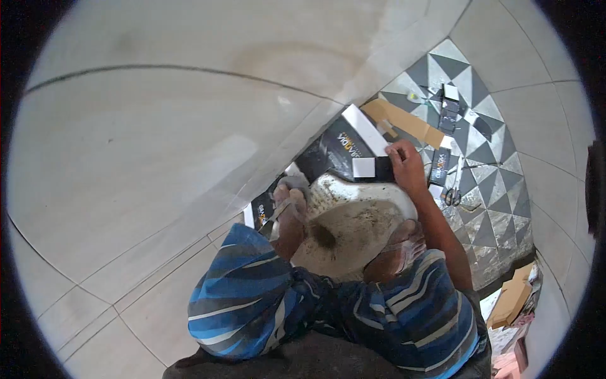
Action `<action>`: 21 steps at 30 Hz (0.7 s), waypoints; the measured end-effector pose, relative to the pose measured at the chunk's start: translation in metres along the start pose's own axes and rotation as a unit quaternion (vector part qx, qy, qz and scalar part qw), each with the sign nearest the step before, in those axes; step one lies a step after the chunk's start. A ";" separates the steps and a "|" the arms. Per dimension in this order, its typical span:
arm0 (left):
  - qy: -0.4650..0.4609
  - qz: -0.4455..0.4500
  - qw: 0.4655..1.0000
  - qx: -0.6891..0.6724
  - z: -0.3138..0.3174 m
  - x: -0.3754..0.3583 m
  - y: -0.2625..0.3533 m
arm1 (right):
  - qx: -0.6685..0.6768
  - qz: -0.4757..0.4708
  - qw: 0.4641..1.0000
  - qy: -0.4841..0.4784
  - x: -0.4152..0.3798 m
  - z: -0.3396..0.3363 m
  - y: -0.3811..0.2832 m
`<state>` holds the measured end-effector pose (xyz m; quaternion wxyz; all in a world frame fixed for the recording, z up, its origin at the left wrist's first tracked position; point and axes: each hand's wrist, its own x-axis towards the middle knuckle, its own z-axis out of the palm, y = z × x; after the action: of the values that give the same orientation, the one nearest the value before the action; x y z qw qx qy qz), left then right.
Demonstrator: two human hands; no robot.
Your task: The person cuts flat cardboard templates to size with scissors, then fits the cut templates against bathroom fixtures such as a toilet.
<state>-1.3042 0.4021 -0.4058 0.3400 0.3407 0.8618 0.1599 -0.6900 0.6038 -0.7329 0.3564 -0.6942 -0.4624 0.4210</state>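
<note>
My right hand [406, 165] reaches forward with curled fingers, at the right end of a small black and white box [372, 168]. The box lies over a larger flat black carton [344, 142] with white edges and printed lettering. The knuckles sit beside the carton's white edge; the grip itself is partly hidden. Below is a dirt-stained white ceramic squat pan [353, 234], with my feet on either side of it. A grey piece [295, 183] lies by the toes of my left foot; what it is I cannot make out. My left hand is not visible.
On the patterned floor to the right are scissors [452, 196], a brown cardboard strip [404, 123] and more small black boxes [449, 110]. A large tiled wall [189, 139] rises close on the left. Another cardboard piece [512, 297] lies at the lower right.
</note>
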 end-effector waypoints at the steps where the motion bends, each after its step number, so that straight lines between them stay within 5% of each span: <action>1: -0.006 0.008 1.000 -0.007 0.011 0.006 0.004 | 0.005 -0.023 1.000 0.005 0.000 0.003 0.009; 6: -0.083 0.050 0.994 -0.043 0.095 0.059 0.036 | 0.057 -0.001 0.998 -0.012 0.000 0.001 0.022; 12: -0.124 0.093 0.986 -0.067 0.149 0.080 0.088 | 0.069 0.140 0.988 -0.007 -0.001 -0.047 0.033; 17: -0.109 0.117 0.983 -0.089 0.156 0.065 0.120 | -0.226 0.141 0.961 0.078 -0.040 -0.090 0.152; 19: -0.099 0.128 0.982 -0.099 0.158 0.056 0.132 | -0.257 0.314 0.912 0.061 -0.057 -0.120 0.136; 21: -0.088 0.137 0.981 -0.109 0.158 0.040 0.141 | -0.265 0.347 0.898 0.056 -0.079 -0.132 0.153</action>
<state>-1.1481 0.5378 -0.4669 0.4241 0.4294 0.7512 0.2673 -0.5343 0.4667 -0.7962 0.0154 -0.9020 -0.2654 0.3401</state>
